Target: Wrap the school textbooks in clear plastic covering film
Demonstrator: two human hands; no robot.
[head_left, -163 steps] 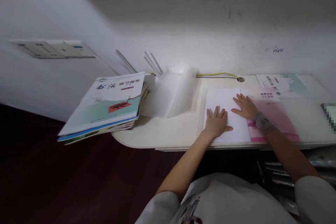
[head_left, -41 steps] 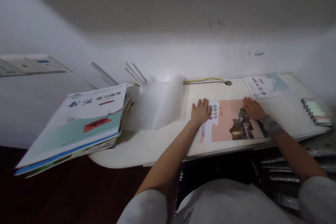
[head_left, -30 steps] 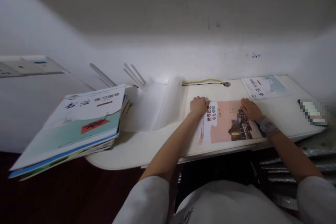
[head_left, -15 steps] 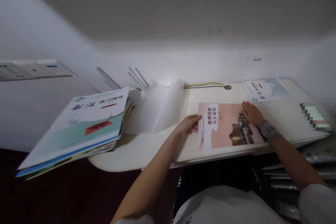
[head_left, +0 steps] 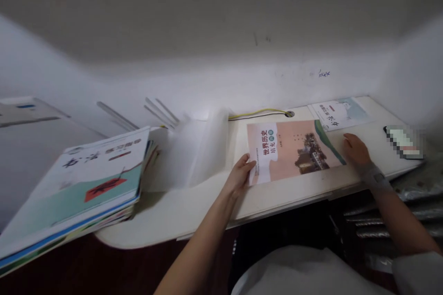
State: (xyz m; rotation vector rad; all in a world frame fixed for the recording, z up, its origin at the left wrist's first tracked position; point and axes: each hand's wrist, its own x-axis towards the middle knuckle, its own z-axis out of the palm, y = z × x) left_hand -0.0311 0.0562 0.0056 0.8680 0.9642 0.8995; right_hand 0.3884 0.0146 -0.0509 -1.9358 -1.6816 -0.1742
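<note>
A pink and white workbook (head_left: 294, 150) with a building picture is raised off the white desk (head_left: 194, 214), tilted. My left hand (head_left: 240, 175) pinches its left edge, thumb on the cover. My right hand (head_left: 356, 150), with a grey wristband, rests on the desk just beyond the book's right edge, fingers loosely curled and holding nothing.
A stack of books (head_left: 79, 189) overhangs the desk's left end. Clear plastic sheets (head_left: 197, 147) lie between the stack and the workbook. Another booklet (head_left: 339, 113) lies at the back right, a yellow cable (head_left: 259, 113) runs along the wall, and a blurred-out object (head_left: 403, 140) sits far right.
The white sheet under both hands is gone and the closed workbook shows. My left hand slid from its top corner to its left edge and lifted it. My right hand came off the cover.
</note>
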